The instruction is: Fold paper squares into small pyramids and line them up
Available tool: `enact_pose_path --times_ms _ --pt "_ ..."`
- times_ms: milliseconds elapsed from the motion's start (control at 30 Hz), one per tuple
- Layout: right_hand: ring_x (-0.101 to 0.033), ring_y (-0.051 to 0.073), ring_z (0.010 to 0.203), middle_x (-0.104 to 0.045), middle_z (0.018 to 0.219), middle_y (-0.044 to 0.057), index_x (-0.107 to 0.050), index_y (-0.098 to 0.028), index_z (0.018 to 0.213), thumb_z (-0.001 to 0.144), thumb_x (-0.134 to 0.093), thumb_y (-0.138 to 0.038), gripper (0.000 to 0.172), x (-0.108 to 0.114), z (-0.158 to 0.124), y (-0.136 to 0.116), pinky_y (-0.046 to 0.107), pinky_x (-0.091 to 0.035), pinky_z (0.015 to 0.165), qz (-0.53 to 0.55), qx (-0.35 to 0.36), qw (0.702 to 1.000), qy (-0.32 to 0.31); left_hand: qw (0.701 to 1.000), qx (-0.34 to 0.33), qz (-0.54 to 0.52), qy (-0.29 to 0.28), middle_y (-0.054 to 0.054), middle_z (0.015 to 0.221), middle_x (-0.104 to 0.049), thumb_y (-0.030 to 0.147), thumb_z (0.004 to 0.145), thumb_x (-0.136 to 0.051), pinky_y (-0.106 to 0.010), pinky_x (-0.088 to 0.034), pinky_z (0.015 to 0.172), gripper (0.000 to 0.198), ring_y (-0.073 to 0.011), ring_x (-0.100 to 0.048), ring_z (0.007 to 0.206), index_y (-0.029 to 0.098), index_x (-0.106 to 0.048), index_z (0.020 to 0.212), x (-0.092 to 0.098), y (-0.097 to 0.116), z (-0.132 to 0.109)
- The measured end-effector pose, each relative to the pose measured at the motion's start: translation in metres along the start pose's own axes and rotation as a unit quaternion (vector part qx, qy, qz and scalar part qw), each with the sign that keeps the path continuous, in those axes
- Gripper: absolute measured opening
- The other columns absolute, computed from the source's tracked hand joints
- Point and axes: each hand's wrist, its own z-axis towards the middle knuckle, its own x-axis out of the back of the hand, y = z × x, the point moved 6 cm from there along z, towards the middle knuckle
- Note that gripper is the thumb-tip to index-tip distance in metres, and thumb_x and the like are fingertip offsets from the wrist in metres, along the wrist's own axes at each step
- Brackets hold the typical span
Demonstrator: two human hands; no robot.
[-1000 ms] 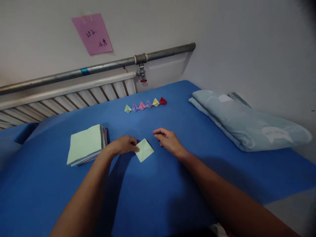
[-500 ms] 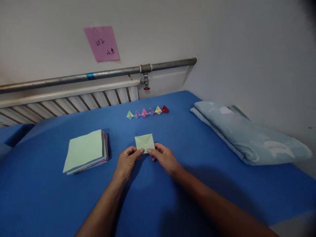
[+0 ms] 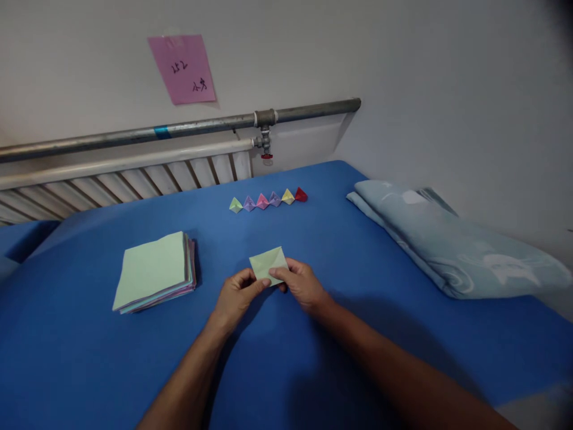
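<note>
A small pale green folded paper is held just above the blue bed sheet, near the middle. My left hand pinches its near left edge and my right hand pinches its near right edge with thumb and forefinger. Both hands are closed on it. A stack of coloured square papers with a pale green sheet on top lies to the left of my left hand. A row of several small folded paper shapes, green through red, stands farther back.
A folded light blue blanket lies on the right side of the bed. A radiator and a metal pipe with a red valve run along the wall behind. A pink note is stuck on the wall.
A second ago my left hand alone held the paper flat on the sheet and my right hand lay apart. Both hands then took it; it has since tilted and folded slightly.
</note>
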Motion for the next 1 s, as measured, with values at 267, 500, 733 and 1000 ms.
enact_pose_path --times_ms 267,500,733,1000 --pt "-0.046 0.011 0.06 -0.052 0.063 -0.003 -0.057 -0.019 0.063 0.081 -0.056 -0.025 0.019 0.001 -0.005 -0.016 0.023 -0.037 0.058 -0.263 0.205 0.942 0.021 0.993 -0.079 0.09 0.011 0.0 0.072 -0.065 0.032 0.073 -0.068 -0.025 -0.044 0.066 0.014 -0.0122 -0.056 0.066 0.019 -0.068 0.079 0.021 0.009 0.001" --pt "-0.055 0.017 0.084 -0.065 0.09 0.003 -0.067 -0.022 0.092 0.088 -0.055 -0.016 0.014 -0.006 -0.019 -0.033 0.032 -0.035 0.079 -0.441 0.416 0.795 0.02 0.831 -0.376 0.408 0.038 -0.003 0.087 -0.067 0.016 0.086 -0.055 -0.034 -0.045 0.084 0.011 -0.0186 -0.06 0.09 0.021 -0.064 0.087 0.014 0.032 -0.016" --pt "-0.051 0.02 0.091 -0.066 0.099 0.004 -0.068 -0.024 0.099 0.085 -0.055 -0.011 0.023 -0.01 -0.021 -0.03 0.038 -0.028 0.086 -0.546 0.418 0.726 0.006 0.701 -0.431 0.566 0.051 -0.007 0.093 -0.067 0.012 0.088 -0.05 -0.037 -0.043 0.079 0.013 -0.0213 -0.058 0.089 0.019 -0.061 0.087 0.0 0.031 -0.023" --pt "-0.051 0.024 0.099 -0.065 0.112 0.008 -0.063 -0.02 0.111 0.086 -0.058 -0.02 0.025 -0.006 -0.035 -0.015 0.039 -0.028 0.087 -0.562 0.335 0.75 -0.097 0.721 -0.326 0.61 -0.048 -0.007 0.097 -0.069 0.013 0.084 -0.052 -0.04 -0.04 0.086 0.018 -0.0233 -0.059 0.093 0.02 -0.063 0.097 -0.004 0.011 -0.028"
